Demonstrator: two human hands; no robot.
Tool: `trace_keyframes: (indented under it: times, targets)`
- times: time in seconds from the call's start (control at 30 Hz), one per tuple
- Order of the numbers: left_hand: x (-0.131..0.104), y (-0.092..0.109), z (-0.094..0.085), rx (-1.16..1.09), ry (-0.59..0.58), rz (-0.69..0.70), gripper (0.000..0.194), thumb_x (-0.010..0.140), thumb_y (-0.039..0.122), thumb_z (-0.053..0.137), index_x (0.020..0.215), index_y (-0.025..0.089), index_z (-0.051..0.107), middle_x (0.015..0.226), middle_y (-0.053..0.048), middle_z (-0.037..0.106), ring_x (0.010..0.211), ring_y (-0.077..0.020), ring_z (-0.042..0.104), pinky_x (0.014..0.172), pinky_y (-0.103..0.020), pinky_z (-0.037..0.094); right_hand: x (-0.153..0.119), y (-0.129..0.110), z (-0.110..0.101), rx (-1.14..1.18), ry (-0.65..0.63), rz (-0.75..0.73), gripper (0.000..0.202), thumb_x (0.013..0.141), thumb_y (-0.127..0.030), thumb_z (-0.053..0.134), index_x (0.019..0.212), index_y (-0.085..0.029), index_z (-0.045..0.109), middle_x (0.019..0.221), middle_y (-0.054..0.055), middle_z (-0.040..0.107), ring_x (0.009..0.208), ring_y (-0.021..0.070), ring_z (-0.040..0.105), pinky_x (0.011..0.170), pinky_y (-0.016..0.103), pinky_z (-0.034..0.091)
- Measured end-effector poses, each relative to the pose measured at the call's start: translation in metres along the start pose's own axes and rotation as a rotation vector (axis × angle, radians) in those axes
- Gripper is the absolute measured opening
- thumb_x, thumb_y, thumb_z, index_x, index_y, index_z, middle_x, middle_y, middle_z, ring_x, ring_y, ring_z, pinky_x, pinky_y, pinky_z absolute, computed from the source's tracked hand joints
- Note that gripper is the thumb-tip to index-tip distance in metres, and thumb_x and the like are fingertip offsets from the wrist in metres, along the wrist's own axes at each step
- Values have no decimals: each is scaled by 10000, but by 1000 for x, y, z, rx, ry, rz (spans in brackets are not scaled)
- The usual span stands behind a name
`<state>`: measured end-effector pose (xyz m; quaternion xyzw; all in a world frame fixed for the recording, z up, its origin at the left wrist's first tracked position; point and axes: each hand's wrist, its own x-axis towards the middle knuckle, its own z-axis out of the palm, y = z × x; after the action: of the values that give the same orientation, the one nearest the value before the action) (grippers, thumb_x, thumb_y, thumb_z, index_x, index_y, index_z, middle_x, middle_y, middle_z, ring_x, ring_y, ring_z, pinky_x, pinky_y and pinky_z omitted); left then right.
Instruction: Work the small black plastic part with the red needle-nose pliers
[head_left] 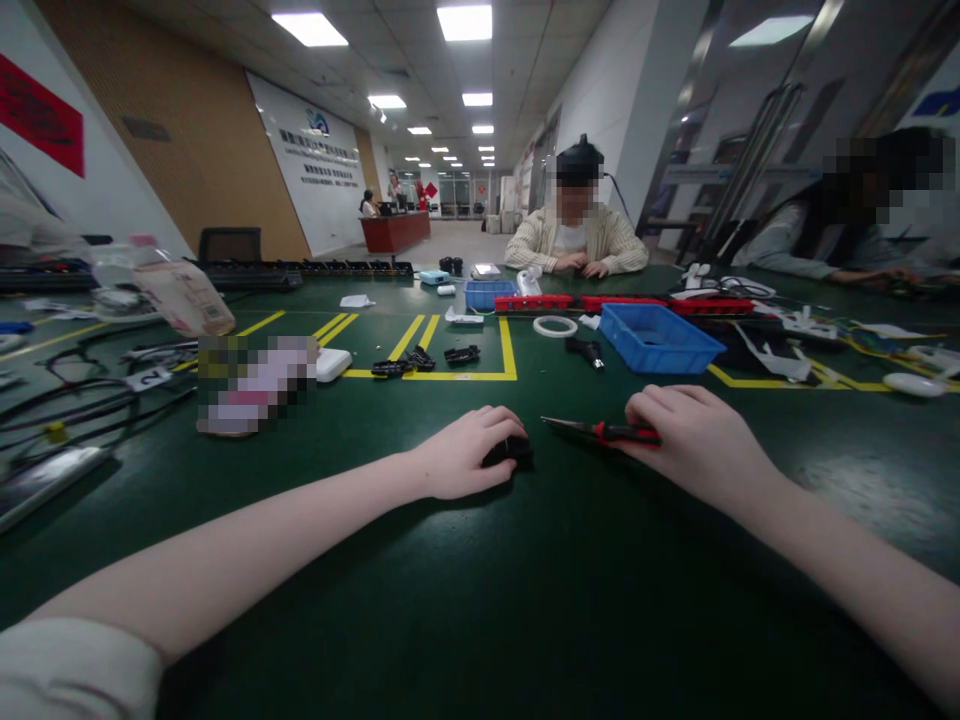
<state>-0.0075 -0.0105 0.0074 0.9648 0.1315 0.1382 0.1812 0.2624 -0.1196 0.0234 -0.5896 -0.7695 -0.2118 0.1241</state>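
Close to the middle of the green table (450, 600), my left hand (472, 450) grips a small black part (517, 452); fingers cover much of it, so its exact kind is unclear. To the right, my right hand (690, 435) is closed around the red and black handles of needle-nose pliers (604, 432). The slim metal tip points left, a short way from the black part and apart from it. Beyond my hands lie several small black parts (461, 354) by the yellow tape, and a black angled piece (585, 352) near a blue bin.
The blue bin (660, 340) stands ahead on the right, with a white ring (555, 326) beside it. At left are a phone (262, 385), a white case (332, 364), a bottle (184, 295) and black cables (82, 400). A person (577, 240) sits opposite; another works at far right.
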Motion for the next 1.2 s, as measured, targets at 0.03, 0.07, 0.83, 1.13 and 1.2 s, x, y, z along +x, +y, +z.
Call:
trace_keyframes:
  times: [0.03, 0.07, 0.83, 1.13, 1.2]
  targets:
    - [0, 0, 0, 2, 1, 2, 303, 880, 242, 548, 1170, 154, 556, 1221, -101, 550, 1120, -222, 521, 994, -408, 451, 0, -2, 2, 15, 14, -40, 153, 836, -366, 561, 801, -222, 525, 797, 59, 616, 741, 228, 591, 716, 386, 456]
    - [0, -1, 1, 4, 3, 4, 301, 878, 242, 550, 1165, 151, 559, 1218, -100, 552, 1117, -221, 522, 993, -404, 451, -1, -3, 4, 51, 9, -59, 140, 855, -356, 539, 814, -223, 527, 804, 58, 612, 735, 219, 588, 704, 375, 462]
    - [0, -4, 5, 57, 25, 27, 329, 863, 259, 545, 1173, 154, 518, 1180, -93, 570, 1062, -229, 544, 954, -392, 457, -1, 32, 26, 515, -309, 209, 587, 681, -580, 689, 1126, -215, 574, 1143, 93, 605, 1030, 266, 618, 873, 439, 527]
    - [-5, 2, 1, 49, 56, -20, 310, 840, 316, 590, 1112, 180, 525, 1130, -67, 584, 1002, -208, 571, 878, -366, 493, -4, 30, 26, 294, -115, 178, 652, 733, -588, 629, 1243, -197, 514, 1162, 114, 609, 979, 276, 636, 779, 417, 550]
    - [-7, 1, 0, 42, 46, -14, 323, 834, 310, 600, 1121, 182, 524, 1129, -62, 585, 993, -199, 577, 861, -348, 501, -3, 27, 24, 244, -130, 160, 628, 742, -600, 609, 1205, -183, 531, 1130, 120, 616, 934, 271, 647, 740, 407, 552]
